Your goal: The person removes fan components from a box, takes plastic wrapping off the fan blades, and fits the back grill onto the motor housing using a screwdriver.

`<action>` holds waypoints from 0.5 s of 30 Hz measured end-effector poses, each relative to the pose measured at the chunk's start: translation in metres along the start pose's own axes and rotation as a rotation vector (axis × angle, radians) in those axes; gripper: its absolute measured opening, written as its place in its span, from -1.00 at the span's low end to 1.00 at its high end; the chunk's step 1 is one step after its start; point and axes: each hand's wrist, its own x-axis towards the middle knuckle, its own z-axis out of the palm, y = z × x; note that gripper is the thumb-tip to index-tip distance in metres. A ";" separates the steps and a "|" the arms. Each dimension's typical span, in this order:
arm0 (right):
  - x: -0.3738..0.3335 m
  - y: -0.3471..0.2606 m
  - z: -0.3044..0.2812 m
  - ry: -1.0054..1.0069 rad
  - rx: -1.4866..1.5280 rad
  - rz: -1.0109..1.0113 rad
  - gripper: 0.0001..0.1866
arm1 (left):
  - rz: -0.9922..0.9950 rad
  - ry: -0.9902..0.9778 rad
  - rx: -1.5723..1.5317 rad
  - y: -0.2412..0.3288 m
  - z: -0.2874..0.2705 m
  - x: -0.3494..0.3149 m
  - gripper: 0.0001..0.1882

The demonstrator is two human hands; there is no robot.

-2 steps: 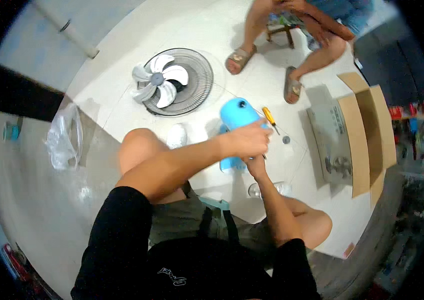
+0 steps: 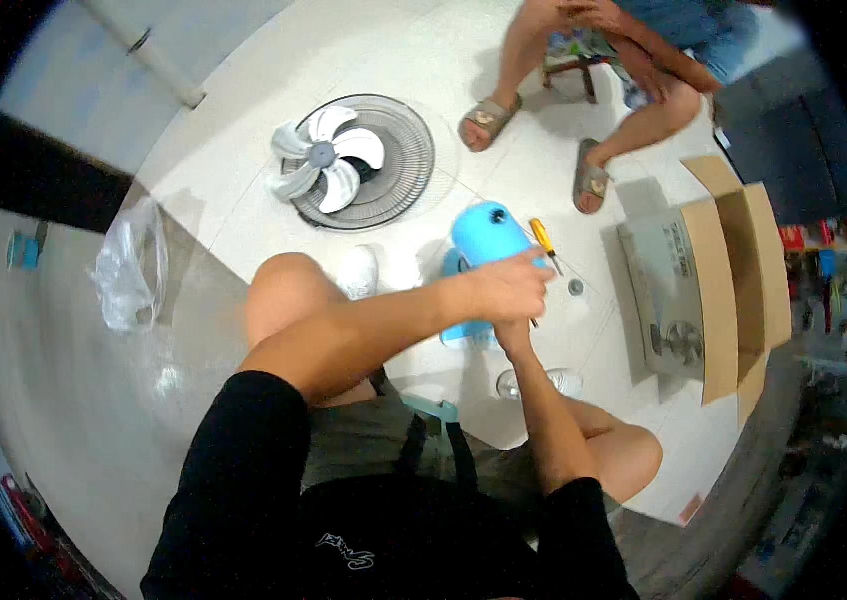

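A bright blue fan motor housing [image 2: 489,232] with a dark shaft stub stands in front of me, tilted, above its blue base [image 2: 464,335]. Across the near side of the housing lies my left hand [image 2: 509,288], its fingers curled against it. My right hand [image 2: 515,332] is closed just below, its fingers mostly hidden by the left hand. A small dark tip shows beside the right hand; what it belongs to cannot be made out. To the right lie a yellow-handled screwdriver [image 2: 542,236] and a small grey round part [image 2: 576,287].
White fan blades [image 2: 322,155] rest on a dark wire grille [image 2: 406,160] at the far left. An open carton [image 2: 679,290] stands at right, with a clear bottle [image 2: 566,381] by my right forearm. A seated person's sandalled feet [image 2: 490,118] are beyond. A plastic bag [image 2: 132,270] lies left.
The view has shifted slightly, so most things appear a little further right and lower. Both my hands stay together at the blue housing.
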 end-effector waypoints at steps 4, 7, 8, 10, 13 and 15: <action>0.026 -0.001 0.027 0.073 0.026 0.043 -0.54 | -0.002 -0.060 0.066 0.016 0.009 0.014 -0.92; 0.040 0.005 0.037 0.112 0.034 0.068 -0.54 | -0.022 -0.066 -0.027 0.014 0.015 0.016 -0.93; 0.045 0.006 0.038 0.122 0.036 0.076 -0.53 | -0.040 -0.064 -0.024 0.014 0.019 0.018 -0.93; 0.052 0.011 0.037 0.150 0.041 0.098 -0.53 | -0.046 -0.022 -0.102 0.017 0.021 0.019 -0.92; 0.061 0.020 0.028 0.190 0.046 0.133 -0.52 | -0.062 0.056 -0.072 0.022 0.012 0.024 -0.90; 0.074 0.024 0.025 0.209 0.047 0.141 -0.52 | -0.078 0.202 -0.083 0.022 0.006 0.026 -0.89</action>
